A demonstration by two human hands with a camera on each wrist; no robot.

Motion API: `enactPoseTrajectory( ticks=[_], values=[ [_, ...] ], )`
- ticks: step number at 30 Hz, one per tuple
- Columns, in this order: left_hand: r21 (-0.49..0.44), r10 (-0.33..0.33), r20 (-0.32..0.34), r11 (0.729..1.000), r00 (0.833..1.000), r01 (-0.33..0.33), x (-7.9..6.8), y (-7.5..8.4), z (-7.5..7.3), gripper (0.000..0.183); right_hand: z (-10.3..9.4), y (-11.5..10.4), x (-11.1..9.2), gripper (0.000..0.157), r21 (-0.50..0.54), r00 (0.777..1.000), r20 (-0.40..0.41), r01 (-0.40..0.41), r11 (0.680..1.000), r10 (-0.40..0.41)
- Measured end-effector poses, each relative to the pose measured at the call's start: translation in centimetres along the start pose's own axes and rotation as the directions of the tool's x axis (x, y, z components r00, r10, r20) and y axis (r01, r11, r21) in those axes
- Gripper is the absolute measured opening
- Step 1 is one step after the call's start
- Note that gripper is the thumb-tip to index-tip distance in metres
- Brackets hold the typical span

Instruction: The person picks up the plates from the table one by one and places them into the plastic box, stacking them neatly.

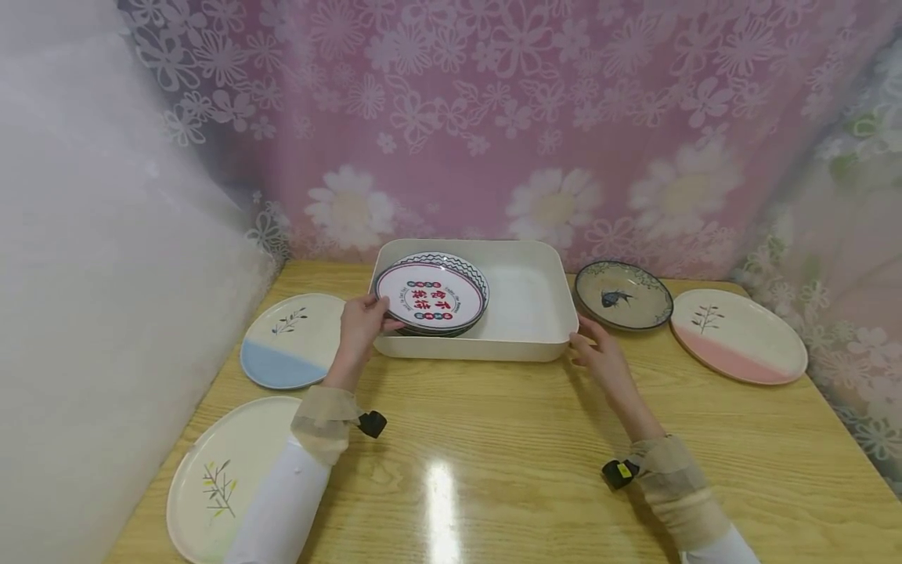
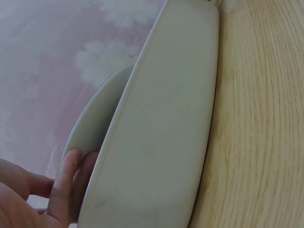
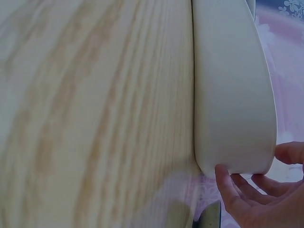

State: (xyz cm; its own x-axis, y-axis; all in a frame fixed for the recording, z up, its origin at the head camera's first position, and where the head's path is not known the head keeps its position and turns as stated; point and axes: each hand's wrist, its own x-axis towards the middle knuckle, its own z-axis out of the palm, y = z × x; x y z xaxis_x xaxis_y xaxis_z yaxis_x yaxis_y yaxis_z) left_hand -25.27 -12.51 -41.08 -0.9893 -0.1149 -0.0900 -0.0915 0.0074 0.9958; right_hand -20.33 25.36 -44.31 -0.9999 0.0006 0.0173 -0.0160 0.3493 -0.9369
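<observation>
My left hand [image 1: 362, 323] grips the left edge of a white oval plate [image 1: 461, 301] with red characters, at the left end of a white rectangular bin [image 1: 524, 352]. Another plate with a zigzag rim [image 1: 451, 261] shows behind and beneath it. In the left wrist view, the fingers reach under the rim of the plate [image 2: 97, 111], partly hidden by the bin's wall [image 2: 156, 114]. At the bin's front right corner, my right hand [image 1: 604, 359] holds the wall. The right wrist view has its thumb [image 3: 289, 152] by the rim and its fingers against the outside.
To the right of the bin lie a beige fish-pattern dish [image 1: 641, 309] and a pink-and-cream plate [image 1: 743, 333]. Leftward are a blue-and-cream plate [image 1: 282, 356] and a large cream plate [image 1: 204, 439] under the left forearm. A floral curtain [image 1: 451, 141] hangs behind the wooden table [image 1: 507, 446].
</observation>
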Motion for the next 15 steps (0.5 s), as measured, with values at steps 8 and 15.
enactPoseTrajectory(
  ticks=[8, 15],
  values=[
    [0.117, 0.001, 0.039, 0.993, 0.999, -0.006, 0.15, -0.17, -0.55, 0.04, 0.09, 0.01, -0.05, 0.055, 0.001, 1.0, 0.007, -0.026, 1.0, 0.026],
    [0.422, -0.003, 0.1, 0.906, 0.995, -0.04, 0.11, 0.39, -0.95, 0.035, 0.23, -0.1, -0.05, 0.055, 0.002, 1.0, 0.007, -0.026, 1.0, 0.026]
  ],
)
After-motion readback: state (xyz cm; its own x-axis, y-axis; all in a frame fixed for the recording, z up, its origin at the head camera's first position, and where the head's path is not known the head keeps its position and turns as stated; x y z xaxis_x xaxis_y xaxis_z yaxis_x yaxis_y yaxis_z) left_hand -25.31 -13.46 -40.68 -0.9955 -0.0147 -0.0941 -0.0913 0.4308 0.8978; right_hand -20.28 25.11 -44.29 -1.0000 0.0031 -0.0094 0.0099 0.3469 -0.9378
